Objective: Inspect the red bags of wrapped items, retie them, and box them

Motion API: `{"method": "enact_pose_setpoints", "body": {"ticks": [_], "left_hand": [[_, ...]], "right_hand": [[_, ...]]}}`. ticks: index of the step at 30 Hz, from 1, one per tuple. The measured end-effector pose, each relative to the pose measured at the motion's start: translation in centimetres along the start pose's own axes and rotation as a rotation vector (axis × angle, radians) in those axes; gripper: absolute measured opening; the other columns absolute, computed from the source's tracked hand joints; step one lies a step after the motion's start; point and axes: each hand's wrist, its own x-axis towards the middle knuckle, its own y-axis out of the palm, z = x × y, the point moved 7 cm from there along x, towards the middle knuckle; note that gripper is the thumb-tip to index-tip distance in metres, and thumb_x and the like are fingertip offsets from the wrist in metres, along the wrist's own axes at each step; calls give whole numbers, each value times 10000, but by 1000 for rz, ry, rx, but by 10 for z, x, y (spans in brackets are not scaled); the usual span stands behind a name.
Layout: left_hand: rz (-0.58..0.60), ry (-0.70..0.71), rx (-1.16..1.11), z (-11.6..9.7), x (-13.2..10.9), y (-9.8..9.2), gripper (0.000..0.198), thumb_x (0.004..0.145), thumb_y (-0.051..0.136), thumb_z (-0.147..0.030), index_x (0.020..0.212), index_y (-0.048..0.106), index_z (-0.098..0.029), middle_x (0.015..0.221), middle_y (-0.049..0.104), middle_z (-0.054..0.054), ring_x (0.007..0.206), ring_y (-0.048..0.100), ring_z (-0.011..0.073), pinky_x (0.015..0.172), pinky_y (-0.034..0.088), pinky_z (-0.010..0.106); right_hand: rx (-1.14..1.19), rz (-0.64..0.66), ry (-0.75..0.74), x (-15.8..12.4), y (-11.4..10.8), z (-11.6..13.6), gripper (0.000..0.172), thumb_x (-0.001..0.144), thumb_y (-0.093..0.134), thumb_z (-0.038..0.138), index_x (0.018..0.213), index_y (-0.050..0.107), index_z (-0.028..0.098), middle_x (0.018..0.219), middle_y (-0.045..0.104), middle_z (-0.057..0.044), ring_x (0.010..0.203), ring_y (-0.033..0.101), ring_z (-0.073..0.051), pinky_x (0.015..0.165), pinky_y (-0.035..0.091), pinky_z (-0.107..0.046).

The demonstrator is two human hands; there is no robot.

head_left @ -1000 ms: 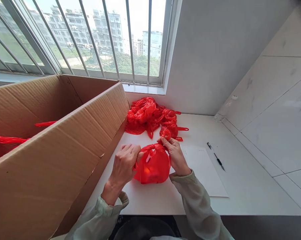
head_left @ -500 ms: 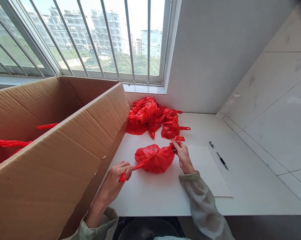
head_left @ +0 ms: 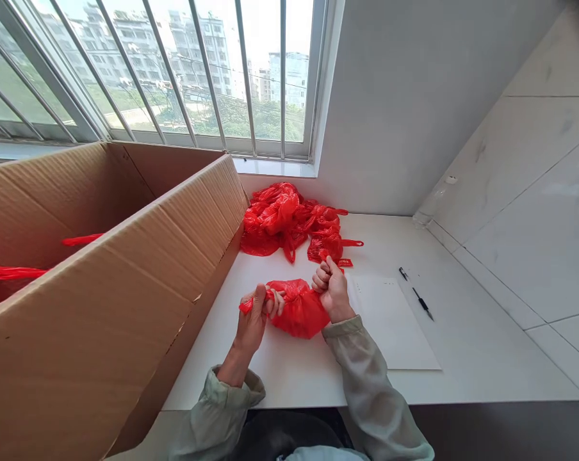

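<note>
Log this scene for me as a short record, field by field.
Left hand: closed on one end of a red plastic bag
Right hand: closed on its other end
Behind the bag: pile of red bags
Left side: open cardboard box, red plastic inside
Right side: white paper, pen, clear bottle
Surface: white table

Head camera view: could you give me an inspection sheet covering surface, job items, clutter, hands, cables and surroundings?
Surface: white table, flat.
Job's things: red bag between the hands, contents hidden; heaped red bags behind it; cardboard box at left, red plastic inside.
Clutter: paper, pen, clear bottle.
Hands: left hand and right hand, fingers closed on the red bag's gathered ends.
Cables: nothing seen on the table.
Surroundings: barred window, grey wall, tiled wall.
</note>
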Motion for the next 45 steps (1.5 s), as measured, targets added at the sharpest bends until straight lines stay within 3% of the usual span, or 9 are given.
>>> {"method": "enact_pose_setpoints", "body": {"ticks": [8,17,23,26,31,34,38,41,45], "left_hand": [[66,33,165,-8,-17,-4,499,904,509,-509,521,395,-211,486,411,-32,509,400,138,781,468,350],[368,47,348,-19,-5,37,598,933,260,-616,605,538,-201,571,518,26,595,506,188,679,456,339],[288,-20,398,-1,-2,30,458,955,341,-489,600,387,-204,583,373,-26,540,351,135,522,327,266],[211,-32,427,1,1,18,424,966,322,-455,626,351,-205,604,327,-39,540,312,124,505,294,252],[153,-30,514,1,4,8,240,841,596,-418,820,500,-198,692,435,-44,605,410,122,552,355,233],[97,2,565,2,2,11,248,791,655,-370,906,513,-202,696,452,-50,599,429,125,555,368,240],[87,77,600,-2,-3,19,147,867,510,-314,775,506,-199,676,480,-19,659,491,167,598,399,277],[111,100,608,-8,-5,18,203,913,421,-315,772,510,-199,712,517,1,704,517,183,632,415,294],[152,90,621,-14,-5,13,181,911,480,-356,806,491,-209,788,540,-6,725,499,168,674,413,294]], "right_hand": [[-100,-110,-65,7,-15,-11,517,784,532,619,576,262,231,400,170,138,358,91,-43,360,94,-204],[-327,-96,-194,5,-4,-23,467,759,598,562,546,366,217,447,335,87,397,261,-56,385,194,-220],[-347,-68,-185,2,-8,-14,532,815,404,687,573,217,251,433,145,122,354,108,-57,340,137,-224],[-402,-37,-215,-4,-7,-4,533,813,387,699,571,233,250,447,172,113,361,155,-66,350,198,-225],[-582,58,-337,-29,9,40,381,785,608,543,620,540,206,662,513,12,631,484,-122,617,415,-254],[-840,223,-431,-54,42,58,242,848,598,394,692,639,214,709,543,4,659,489,-128,644,383,-254],[-1090,550,-508,-85,88,50,215,910,507,302,763,636,213,717,570,0,658,507,-133,625,380,-256],[-976,620,-447,-84,90,47,163,899,524,304,979,644,226,892,646,-15,744,560,-139,637,429,-235],[-1030,671,-435,-66,79,46,335,945,396,230,1247,535,270,1132,620,-29,757,562,-117,663,434,-234]]}}
